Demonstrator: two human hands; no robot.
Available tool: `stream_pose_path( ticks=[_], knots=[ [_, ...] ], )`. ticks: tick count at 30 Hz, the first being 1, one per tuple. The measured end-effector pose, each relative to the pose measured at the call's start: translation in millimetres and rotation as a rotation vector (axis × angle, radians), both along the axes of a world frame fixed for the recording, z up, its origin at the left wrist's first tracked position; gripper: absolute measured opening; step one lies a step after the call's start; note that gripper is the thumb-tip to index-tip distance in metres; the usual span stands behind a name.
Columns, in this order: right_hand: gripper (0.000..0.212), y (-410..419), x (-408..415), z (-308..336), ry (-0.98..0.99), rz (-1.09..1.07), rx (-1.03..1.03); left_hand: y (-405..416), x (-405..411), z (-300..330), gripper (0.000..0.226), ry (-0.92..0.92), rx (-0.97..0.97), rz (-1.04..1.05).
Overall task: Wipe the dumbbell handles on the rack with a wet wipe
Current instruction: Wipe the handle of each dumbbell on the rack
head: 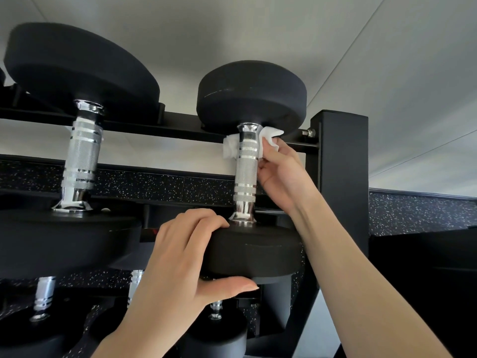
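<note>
Wipe (268,140) is wrapped round the far end of the right-hand dumbbell's handle (246,166), just under the far head (251,96), a white tail poking out left of the chrome. The dumbbell sits on the rack (339,156) top tier, beside the end post.

Risks: the wipe is bunched, so it may slide along without covering the knurling — missed patches. A hard twist could roll the dumbbell in its cradle; the near head (254,254) is what stops that.

Right hand (282,171) — fingers curled behind the handle, pinching the wipe against it. Left hand (185,259) — grasping the near head, fingers over the top, thumb underneath, steadying it.

Bigger dumbbell (81,153) to the left, its handle bare; more on the tier below.
</note>
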State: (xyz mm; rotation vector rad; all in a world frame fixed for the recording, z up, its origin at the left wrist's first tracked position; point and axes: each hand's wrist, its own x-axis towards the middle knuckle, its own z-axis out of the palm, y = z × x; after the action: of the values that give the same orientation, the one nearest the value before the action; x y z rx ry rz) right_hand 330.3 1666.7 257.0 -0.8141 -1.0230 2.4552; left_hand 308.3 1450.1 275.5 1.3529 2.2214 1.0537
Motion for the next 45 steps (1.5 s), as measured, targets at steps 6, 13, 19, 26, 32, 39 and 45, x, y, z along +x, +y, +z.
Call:
stream_pose_path(
  ticks=[6, 13, 19, 26, 32, 39, 45],
  knots=[
    [0.013, -1.0, 9.4, -5.0, -0.007, 0.033, -0.012, 1.2, 0.5, 2.5, 0.063, 0.016, 0.009, -0.002],
    [0.018, -9.6, 26.6, -4.3, -0.066, 0.081, -0.005, -1.0, 1.6, 0.4, 0.068, -0.001, -0.008, 0.012],
    [0.033, -6.9, 46.7, -5.2, -0.140, 0.340, 0.104, -0.7, 1.5, -0.3, 0.066, 0.035, 0.016, 0.014],
    [0.024, -9.6, 59.2, 14.6, -0.363, 0.526, 0.384, -0.3, 2.2, -0.4, 0.067, 0.031, 0.030, 0.022],
    [0.021, -18.4, 58.7, 35.2, -0.572, 0.607, 0.872, -0.8, 0.8, -3.1, 0.067, 0.031, 0.036, 0.024],
    [0.016, -30.7, 53.2, 49.7, -0.624, 0.567, 1.295, -5.6, -6.3, -5.0, 0.072, -0.040, 0.035, 0.014],
    [0.005, -39.5, 32.6, 56.8, -0.622, 0.686, 1.399, -10.9, -15.9, -8.7, 0.074, -0.082, 0.027, 0.015]
  ],
)
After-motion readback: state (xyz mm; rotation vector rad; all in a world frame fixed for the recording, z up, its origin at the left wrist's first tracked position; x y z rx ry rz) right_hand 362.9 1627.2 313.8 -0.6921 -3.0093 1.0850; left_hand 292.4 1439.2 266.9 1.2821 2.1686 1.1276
